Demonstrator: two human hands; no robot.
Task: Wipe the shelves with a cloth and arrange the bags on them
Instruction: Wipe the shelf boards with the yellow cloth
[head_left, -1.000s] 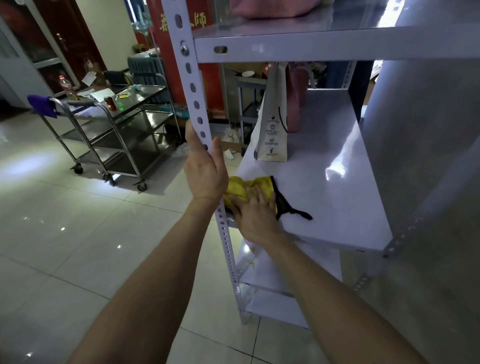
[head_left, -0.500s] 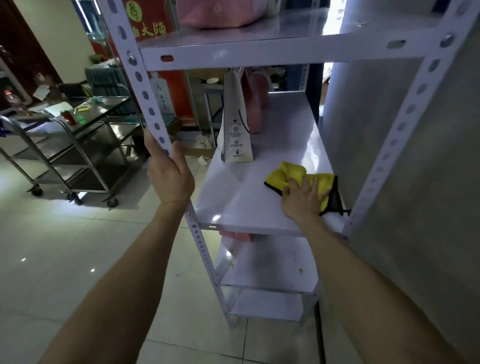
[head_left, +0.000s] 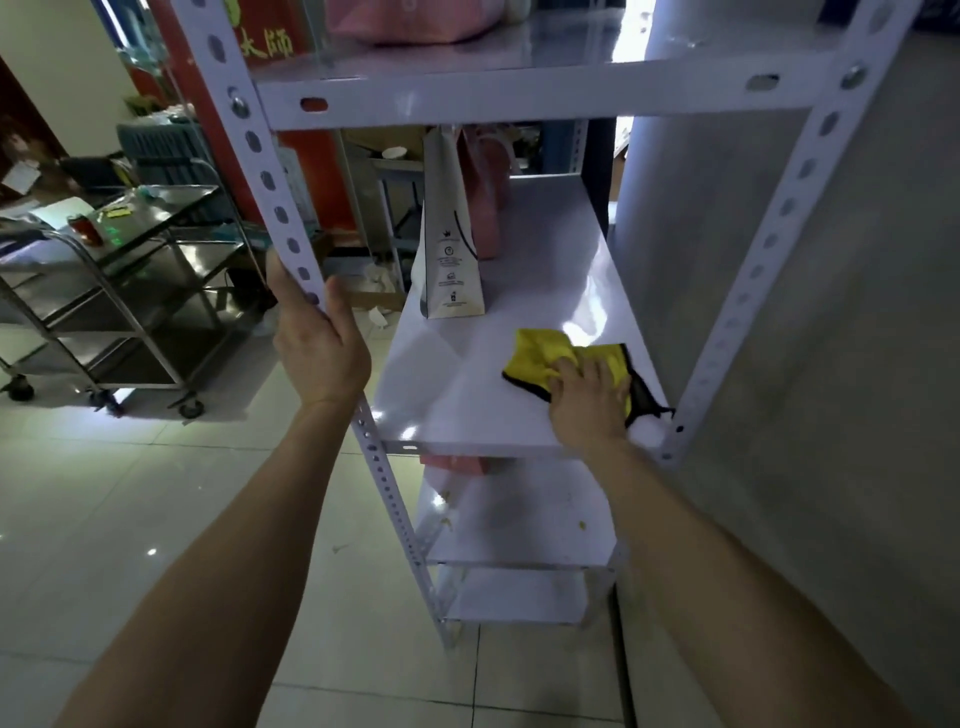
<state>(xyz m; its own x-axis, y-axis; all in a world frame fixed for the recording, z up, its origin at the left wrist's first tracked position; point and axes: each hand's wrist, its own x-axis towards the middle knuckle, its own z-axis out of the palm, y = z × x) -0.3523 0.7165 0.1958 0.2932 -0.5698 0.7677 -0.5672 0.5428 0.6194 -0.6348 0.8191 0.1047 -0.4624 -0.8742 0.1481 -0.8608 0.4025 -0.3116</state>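
Observation:
A white metal shelf unit stands before me, its middle shelf (head_left: 467, 395) at hand height. My right hand (head_left: 589, 405) presses a yellow cloth with a black edge (head_left: 545, 358) flat onto the shelf's front right corner. My left hand (head_left: 319, 348) grips the front left perforated post (head_left: 275, 208). A cream paper bag (head_left: 449, 249) stands upright on the shelf's left side, with a pink bag (head_left: 485, 202) behind it. Another pink bag (head_left: 410, 21) sits on the top shelf.
A lower shelf (head_left: 519, 514) carries small specks of debris. A grey concrete wall (head_left: 857, 415) runs close along the right side. A steel trolley (head_left: 130, 291) with small items stands on the tiled floor to the left.
My right hand has slid the cloth from the shelf's front left to its front right corner. My left hand has kept its grip on the post.

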